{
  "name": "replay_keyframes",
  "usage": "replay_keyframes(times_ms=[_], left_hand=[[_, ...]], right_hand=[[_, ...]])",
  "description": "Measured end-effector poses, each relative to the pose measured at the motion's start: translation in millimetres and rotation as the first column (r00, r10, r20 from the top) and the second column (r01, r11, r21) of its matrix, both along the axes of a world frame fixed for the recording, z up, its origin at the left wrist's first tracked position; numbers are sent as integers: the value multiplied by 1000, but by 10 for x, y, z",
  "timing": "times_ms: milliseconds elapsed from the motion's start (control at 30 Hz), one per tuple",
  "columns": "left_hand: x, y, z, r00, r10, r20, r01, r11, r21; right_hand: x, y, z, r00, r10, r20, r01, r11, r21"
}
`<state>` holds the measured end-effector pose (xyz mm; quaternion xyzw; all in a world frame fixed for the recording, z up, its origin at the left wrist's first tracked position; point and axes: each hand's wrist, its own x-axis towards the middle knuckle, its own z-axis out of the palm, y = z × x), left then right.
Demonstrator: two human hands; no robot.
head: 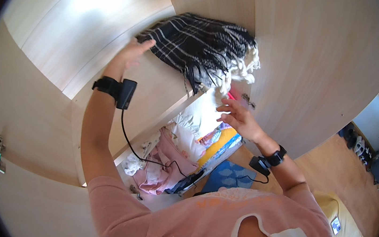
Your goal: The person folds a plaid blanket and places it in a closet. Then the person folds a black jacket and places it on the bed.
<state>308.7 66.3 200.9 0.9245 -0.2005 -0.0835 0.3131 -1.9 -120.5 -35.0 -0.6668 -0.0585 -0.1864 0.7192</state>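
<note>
A black-and-white plaid scarf (180,41) with fringed ends lies folded on a pale wooden wardrobe shelf (157,83). Beneath its front end, thick white fringe or yarn (240,66) hangs past the shelf's edge. My left hand (135,52) touches the scarf's left edge, thumb apart from the fingers and nothing visible between them. Below the fringe, in front of the lower compartment, my right hand (239,117) is in the air with bent, parted fingers and holds nothing.
Folded pink cloth (170,152), a white bag (199,113) and a yellow item (219,145) fill the lower compartment. A blue patterned mat (226,176) lies below. Wardrobe panels (295,52) stand on both sides. Black cabled devices (126,94) are strapped to my wrists.
</note>
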Motion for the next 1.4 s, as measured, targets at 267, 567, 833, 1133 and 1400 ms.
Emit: replay_keyframes(times_ms=[267, 567, 833, 1133, 1400], left_hand=[[-80, -721, -632, 952, -91, -294, -79, 852, -517], [811, -1013, -631, 968, 246, -53, -241, 848, -472], [64, -591, -703, 840, -322, -437, -144, 643, -752], [-922, -702, -875, 688, -498, -528, -360, 397, -844], [-956, -962, -1108, 671, -558, -487, -411, 267, -872]], right_hand=[[-857, -59, -294, 965, -118, -232, 161, 972, 173], [-1062, -225, -394, 872, -388, -297, 455, 866, 205], [-698, -551, 60, 842, -540, -15, 539, 839, 69], [830, -1338, 1084, 885, -464, 30, 461, 866, -194], [1349, -1319, 1270, 926, -74, -371, 80, 997, 2]])
